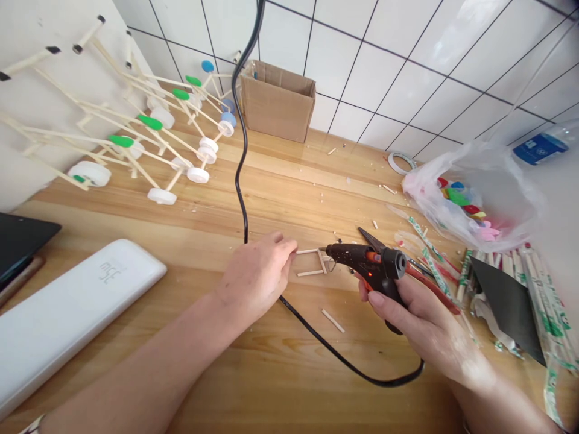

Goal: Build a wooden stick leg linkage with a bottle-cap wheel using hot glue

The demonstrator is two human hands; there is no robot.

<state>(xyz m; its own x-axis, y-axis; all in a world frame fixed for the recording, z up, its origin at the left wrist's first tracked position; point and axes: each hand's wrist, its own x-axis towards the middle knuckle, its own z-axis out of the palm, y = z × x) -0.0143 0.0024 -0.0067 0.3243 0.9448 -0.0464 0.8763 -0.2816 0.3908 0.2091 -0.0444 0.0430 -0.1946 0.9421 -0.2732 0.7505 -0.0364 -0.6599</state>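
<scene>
My left hand (257,274) rests on the wooden table (190,337), fingers pinched on the end of a small frame of thin wooden sticks (312,262). My right hand (420,319) grips a black hot glue gun (371,265) with an orange trigger. Its nozzle touches the right side of the stick frame. The gun's black cord (242,150) runs up the table and loops back under my hands. A loose short stick (333,320) lies just in front of the frame.
Stick-and-bottle-cap models (149,138) stand at the back left against the wall. A cardboard box (277,99) sits at the back. A plastic bag of coloured caps (470,193), wrapped chopsticks (538,301), a tape roll (400,161) and a white case (67,307) also lie around.
</scene>
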